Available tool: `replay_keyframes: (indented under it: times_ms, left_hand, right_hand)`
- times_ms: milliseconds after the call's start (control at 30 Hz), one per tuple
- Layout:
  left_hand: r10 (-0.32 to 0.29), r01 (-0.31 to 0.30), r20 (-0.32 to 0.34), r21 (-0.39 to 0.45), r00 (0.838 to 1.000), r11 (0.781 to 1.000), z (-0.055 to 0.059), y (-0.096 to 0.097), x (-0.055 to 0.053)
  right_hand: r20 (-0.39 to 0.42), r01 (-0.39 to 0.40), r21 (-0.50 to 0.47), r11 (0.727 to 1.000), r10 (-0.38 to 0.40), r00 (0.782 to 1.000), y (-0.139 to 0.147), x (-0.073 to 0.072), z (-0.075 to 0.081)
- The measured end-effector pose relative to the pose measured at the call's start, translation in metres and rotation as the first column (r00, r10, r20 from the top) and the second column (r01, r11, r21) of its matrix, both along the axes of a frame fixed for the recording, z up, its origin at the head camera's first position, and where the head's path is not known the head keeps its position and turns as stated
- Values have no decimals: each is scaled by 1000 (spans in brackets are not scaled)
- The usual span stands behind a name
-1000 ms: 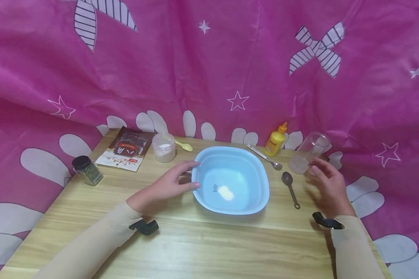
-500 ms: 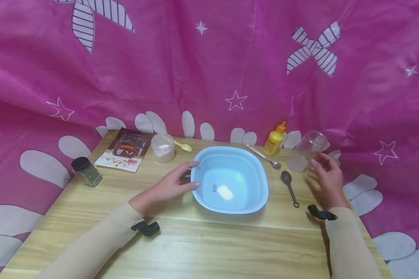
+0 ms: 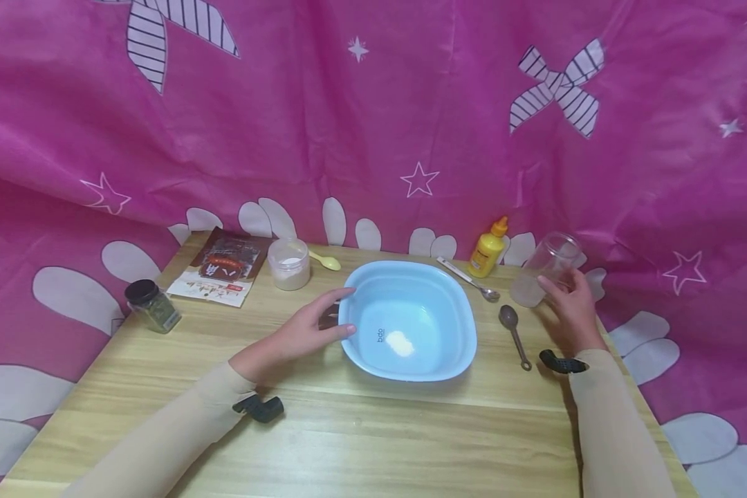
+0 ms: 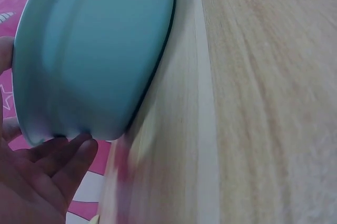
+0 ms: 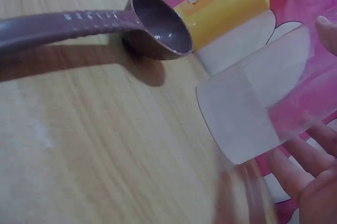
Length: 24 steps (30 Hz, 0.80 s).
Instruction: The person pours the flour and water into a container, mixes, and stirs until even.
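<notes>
A light blue plastic basin (image 3: pixel 432 311) stands mid-table with a small heap of pale powder (image 3: pixel 400 344) on its bottom. My left hand (image 3: pixel 301 337) holds its left side, thumb and forefinger at the rim; in the left wrist view the other fingers (image 4: pixel 73 166) lie against the outer wall. On the right stands a tall clear cup (image 3: pixel 528 287) with cloudy liquid low inside. My right hand (image 3: pixel 573 308) has its thumb on the near side of the cup and its fingers round the far side, as the right wrist view shows from below.
A brown measuring spoon (image 3: pixel 510 318), a metal spoon (image 3: pixel 473 280) and a yellow squeeze bottle (image 3: pixel 488 250) lie or stand between basin and cup. Back left are a jar of white powder (image 3: pixel 289 266), a yellow spoon (image 3: pixel 328 262), a brown-and-white packet (image 3: pixel 224 270) and a black-lidded jar (image 3: pixel 155 308).
My right hand has moved inward and forward against the cup, its thumb now over the near wall. The left hand has stayed at the basin's rim.
</notes>
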<state>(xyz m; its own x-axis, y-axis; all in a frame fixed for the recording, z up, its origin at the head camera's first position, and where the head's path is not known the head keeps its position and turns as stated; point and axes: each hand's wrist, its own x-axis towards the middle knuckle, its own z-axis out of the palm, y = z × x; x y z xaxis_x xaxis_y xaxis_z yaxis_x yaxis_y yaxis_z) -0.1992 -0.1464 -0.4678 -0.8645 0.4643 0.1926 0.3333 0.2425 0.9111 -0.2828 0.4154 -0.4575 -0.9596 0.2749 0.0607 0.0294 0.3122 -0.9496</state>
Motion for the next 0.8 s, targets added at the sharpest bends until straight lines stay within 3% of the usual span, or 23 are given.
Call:
replay_keyframes:
  times_ms: [200, 300, 600, 800]
  left_hand:
    - [4, -4, 0, -4, 1000, 1000, -1, 0, 0]
    - [4, -4, 4, -8, 1000, 1000, -2, 0, 0]
    - [2, -3, 17, 11, 1000, 1000, -5, 1, -2]
    - [13, -13, 17, 19, 1000, 1000, -5, 2, -1]
  right_hand:
    - [24, -31, -76, 997, 33, 999, -4, -12, -1]
    - [41, -25, -47, 999, 27, 999, -5, -17, -3]
    - [65, -24, -108, 994, 31, 997, -14, -24, -8]
    - [74, -2, -52, 999, 6, 997, -20, -21, -6]
